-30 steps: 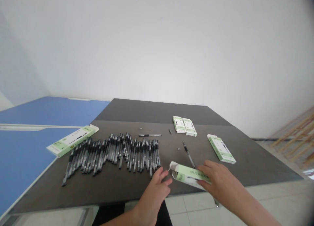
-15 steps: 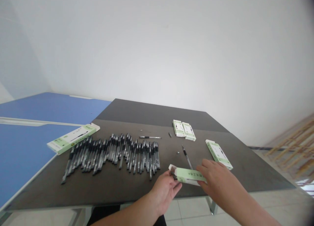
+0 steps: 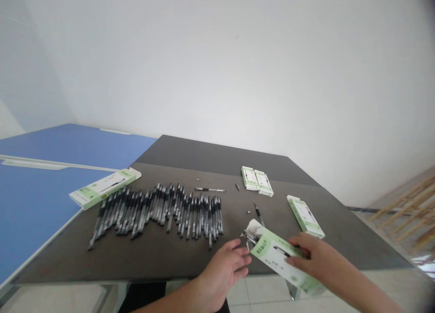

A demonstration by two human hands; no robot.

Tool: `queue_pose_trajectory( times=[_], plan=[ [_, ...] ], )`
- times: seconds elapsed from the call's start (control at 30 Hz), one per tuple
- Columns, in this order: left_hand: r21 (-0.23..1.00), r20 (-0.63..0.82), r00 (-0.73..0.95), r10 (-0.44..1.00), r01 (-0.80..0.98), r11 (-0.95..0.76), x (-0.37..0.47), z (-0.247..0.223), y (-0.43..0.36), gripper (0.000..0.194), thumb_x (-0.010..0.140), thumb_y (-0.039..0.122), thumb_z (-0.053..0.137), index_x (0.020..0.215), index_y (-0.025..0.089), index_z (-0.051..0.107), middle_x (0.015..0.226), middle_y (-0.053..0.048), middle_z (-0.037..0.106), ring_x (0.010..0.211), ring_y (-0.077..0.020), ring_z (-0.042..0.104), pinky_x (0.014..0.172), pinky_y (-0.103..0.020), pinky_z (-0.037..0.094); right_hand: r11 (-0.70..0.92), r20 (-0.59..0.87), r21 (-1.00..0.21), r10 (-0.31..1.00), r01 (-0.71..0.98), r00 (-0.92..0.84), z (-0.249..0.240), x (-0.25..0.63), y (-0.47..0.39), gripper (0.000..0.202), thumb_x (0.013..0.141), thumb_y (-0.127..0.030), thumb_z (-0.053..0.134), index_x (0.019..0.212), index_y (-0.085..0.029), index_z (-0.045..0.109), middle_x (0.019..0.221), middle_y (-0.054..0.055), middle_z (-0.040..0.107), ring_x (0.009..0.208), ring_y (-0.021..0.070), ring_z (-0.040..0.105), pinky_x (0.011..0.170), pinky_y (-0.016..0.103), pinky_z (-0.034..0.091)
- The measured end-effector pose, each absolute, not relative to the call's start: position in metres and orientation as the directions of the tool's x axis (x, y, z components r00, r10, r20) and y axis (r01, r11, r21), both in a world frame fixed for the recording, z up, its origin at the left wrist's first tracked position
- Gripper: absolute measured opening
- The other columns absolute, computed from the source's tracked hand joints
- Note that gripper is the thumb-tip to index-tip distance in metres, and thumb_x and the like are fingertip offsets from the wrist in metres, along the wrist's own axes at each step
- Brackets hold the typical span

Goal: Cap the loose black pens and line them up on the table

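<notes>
My right hand (image 3: 307, 256) grips a green and white pen box (image 3: 278, 258), its broad printed face turned up and its torn open end pointing left. Pen tips (image 3: 250, 237) show inside that end. My left hand (image 3: 227, 263) is just left of the opening, fingers apart, with nothing seen in it. Past the box lies a pen (image 3: 258, 213), partly hidden behind it, with a small silvery piece (image 3: 248, 212) beside it. Left of my hands, a long row of black gel pens (image 3: 159, 209) lies side by side on the dark table (image 3: 190, 263).
One long pen box (image 3: 105, 186) lies at the left table edge. Two small boxes (image 3: 257, 180) sit together at the back, another box (image 3: 306, 217) at the right. A single pen (image 3: 210, 190) and a dark cap (image 3: 237, 186) lie behind the row. Blue panels (image 3: 37, 195) adjoin the left side.
My right hand has turned the box so its wide face shows and its closed end has swung toward me. My left hand has come off the box's open end and its fingers have spread.
</notes>
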State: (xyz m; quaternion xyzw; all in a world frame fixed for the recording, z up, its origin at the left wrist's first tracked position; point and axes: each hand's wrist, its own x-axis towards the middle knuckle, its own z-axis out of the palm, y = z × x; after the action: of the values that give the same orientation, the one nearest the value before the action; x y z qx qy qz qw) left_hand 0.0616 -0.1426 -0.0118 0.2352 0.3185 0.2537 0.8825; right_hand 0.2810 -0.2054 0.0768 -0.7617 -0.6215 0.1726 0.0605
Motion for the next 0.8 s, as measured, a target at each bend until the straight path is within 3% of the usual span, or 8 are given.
queue_pose_trajectory(
  times=[0.13, 0.3, 0.47, 0.6, 0.8],
  plan=[
    [0.675, -0.381, 0.666, 0.641, -0.273, 0.685, 0.060, -0.001, -0.151, 0.055, 0.073, 0.039, 0.062, 0.120, 0.018, 0.041, 0.118, -0.012, 0.056, 0.106, -0.0229, 0.054, 0.088, -0.035, 0.039, -0.270, -0.248, -0.490, 0.955, 0.829, 0.165, 0.066, 0.292, -0.212, 0.028, 0.068, -0.042, 0.061, 0.086, -0.021, 0.067, 0.067, -0.001, 0.054, 0.060, 0.0150, 0.050, 0.054, 0.025, 0.037],
    [0.769, -0.300, 0.626, 0.720, -0.288, 0.571, 0.066, 0.003, -0.154, 0.048, 0.069, 0.044, 0.064, 0.105, 0.015, 0.053, 0.099, -0.010, 0.064, 0.090, -0.0207, 0.059, 0.082, -0.033, 0.041, -0.253, -0.202, -0.581, 0.966, 0.773, 0.164, 0.056, 0.294, -0.220, 0.033, 0.065, -0.049, 0.063, 0.082, -0.021, 0.067, 0.062, -0.003, 0.049, 0.057, 0.0132, 0.045, 0.052, 0.024, 0.036],
    [0.850, -0.208, 0.591, 0.779, -0.285, 0.443, 0.068, 0.007, -0.154, 0.021, 0.075, 0.031, 0.058, 0.088, 0.014, 0.060, 0.076, -0.004, 0.064, 0.076, -0.0176, 0.060, 0.075, -0.029, 0.042, -0.142, -0.074, -0.627, 0.990, 0.766, 0.123, 0.047, 0.295, -0.224, 0.027, 0.067, -0.044, 0.064, 0.083, -0.022, 0.067, 0.063, -0.003, 0.044, 0.057, 0.0132, 0.045, 0.054, 0.025, 0.039],
    [0.893, -0.122, 0.544, 0.830, -0.305, 0.331, 0.062, 0.019, -0.158, 0.016, 0.075, 0.021, 0.054, 0.089, 0.017, 0.060, 0.085, -0.005, 0.065, 0.082, -0.0186, 0.059, 0.077, -0.027, 0.043, -0.038, 0.010, -0.655, 0.998, 0.754, 0.060, 0.034, 0.296, -0.229, 0.024, 0.069, -0.040, 0.064, 0.086, -0.023, 0.067, 0.064, -0.003, 0.043, 0.060, 0.0143, 0.048, 0.057, 0.024, 0.042],
    [0.960, -0.032, 0.464, 0.885, -0.231, 0.156, 0.054, 0.031, -0.169, 0.019, 0.073, 0.015, 0.052, 0.089, 0.019, 0.061, 0.097, -0.007, 0.063, 0.091, -0.0207, 0.059, 0.079, -0.027, 0.046, 0.060, 0.171, -0.760, 0.979, 0.647, 0.110, 0.000, 0.284, -0.233, 0.025, 0.069, -0.038, 0.064, 0.088, -0.023, 0.065, 0.068, -0.002, 0.047, 0.067, 0.0161, 0.050, 0.063, 0.026, 0.045]
  ],
)
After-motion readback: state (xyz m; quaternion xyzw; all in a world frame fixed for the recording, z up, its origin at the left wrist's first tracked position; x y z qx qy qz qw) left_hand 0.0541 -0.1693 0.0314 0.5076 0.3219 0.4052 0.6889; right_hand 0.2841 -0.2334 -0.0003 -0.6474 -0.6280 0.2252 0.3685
